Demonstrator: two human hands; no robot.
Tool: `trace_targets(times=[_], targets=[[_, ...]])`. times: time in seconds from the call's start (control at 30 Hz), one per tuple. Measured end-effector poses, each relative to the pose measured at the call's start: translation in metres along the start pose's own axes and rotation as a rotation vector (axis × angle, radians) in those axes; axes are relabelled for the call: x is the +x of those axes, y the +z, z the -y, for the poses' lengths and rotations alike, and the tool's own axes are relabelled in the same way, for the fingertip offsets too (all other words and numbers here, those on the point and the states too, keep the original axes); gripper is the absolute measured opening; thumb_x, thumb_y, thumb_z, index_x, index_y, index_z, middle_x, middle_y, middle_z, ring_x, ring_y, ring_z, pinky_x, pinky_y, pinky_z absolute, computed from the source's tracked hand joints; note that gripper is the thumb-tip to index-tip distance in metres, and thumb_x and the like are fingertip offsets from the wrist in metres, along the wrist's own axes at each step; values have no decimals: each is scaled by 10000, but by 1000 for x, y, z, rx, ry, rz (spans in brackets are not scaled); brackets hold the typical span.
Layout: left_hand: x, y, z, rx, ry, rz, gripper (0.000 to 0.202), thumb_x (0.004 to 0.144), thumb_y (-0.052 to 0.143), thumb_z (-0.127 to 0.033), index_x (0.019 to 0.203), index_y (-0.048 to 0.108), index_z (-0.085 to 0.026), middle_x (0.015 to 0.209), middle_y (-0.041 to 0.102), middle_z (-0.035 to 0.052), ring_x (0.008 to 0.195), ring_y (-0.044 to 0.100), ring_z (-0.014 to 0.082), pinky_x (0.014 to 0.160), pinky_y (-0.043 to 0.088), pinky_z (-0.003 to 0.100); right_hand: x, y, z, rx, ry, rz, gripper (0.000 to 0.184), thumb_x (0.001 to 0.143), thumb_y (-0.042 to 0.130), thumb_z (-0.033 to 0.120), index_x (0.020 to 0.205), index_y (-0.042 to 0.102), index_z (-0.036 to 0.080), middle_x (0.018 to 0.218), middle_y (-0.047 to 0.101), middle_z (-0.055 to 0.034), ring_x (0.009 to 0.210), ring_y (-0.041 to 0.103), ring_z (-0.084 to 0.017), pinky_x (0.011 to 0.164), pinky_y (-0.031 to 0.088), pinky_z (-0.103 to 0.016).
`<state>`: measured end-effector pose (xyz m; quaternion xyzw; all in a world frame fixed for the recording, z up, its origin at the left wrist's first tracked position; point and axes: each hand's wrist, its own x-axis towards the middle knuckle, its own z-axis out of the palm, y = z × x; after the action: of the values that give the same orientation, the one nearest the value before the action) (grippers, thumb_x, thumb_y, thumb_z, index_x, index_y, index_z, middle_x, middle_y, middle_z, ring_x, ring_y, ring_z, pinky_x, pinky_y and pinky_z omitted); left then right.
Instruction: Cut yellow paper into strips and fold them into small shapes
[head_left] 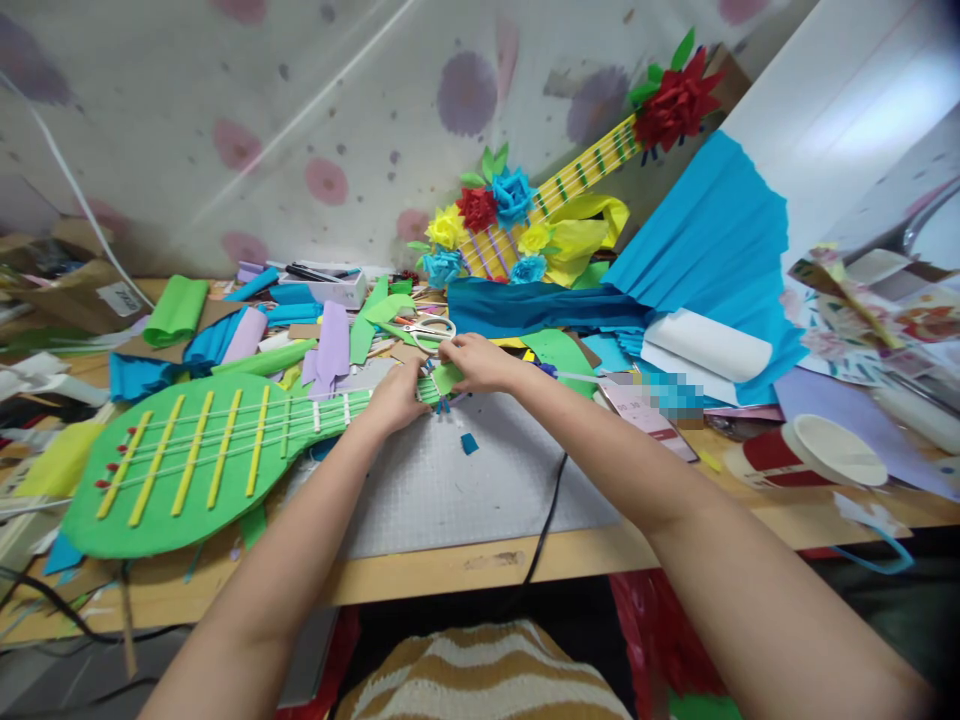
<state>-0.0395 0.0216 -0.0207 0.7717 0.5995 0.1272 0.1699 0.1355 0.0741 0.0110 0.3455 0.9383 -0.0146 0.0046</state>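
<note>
A green paper lute [180,465] with yellow strips, pale strings and red beads lies on the left of the table, its neck running toward the middle. My left hand [399,395] is closed around the neck near its far end. At the tip, my right hand [474,364] pinches a small green piece [448,378] against the head. Small blue pegs [442,405] stick out below the fingers. White-handled scissors [431,330] lie just behind my hands. A blue paper scrap [469,443] rests on the grey cutting mat [480,500].
Behind, a yellow paper instrument [592,170] with paper flowers leans on the wall covering. Blue crepe paper [705,230] spreads at the right, above a paper cup [810,452]. Coloured paper rolls and scraps crowd the back left. A black cable [551,510] crosses the mat.
</note>
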Motion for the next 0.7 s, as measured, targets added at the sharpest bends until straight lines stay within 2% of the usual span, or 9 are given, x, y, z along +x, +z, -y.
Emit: trace_targets(times=[0.2,0.4,0.7], targets=[[2,-4,-5,10,22,15,677,583,734,-196,1190,438,-163,1148,583,115,1081,527,288,855,432,364,1,-1,0,0,10,22,470,663,688,269,1069,486,150,1036,586,-118,998,524,-244,834,346,-307],[3,-3,-4,17,-11,21,593,584,738,-219,1113,475,-172,1097,599,106,1058,536,283,819,441,353,1,-3,2,-8,12,37,468,669,682,258,1079,487,142,1037,588,-125,1020,522,-254,825,348,-305],[4,-2,-1,-10,-3,29,587,586,735,-239,1103,462,-188,1109,589,102,1055,536,276,836,435,356,1,-4,5,-41,18,37,450,680,666,251,1079,491,139,1042,592,-138,998,538,-256,821,357,-311]])
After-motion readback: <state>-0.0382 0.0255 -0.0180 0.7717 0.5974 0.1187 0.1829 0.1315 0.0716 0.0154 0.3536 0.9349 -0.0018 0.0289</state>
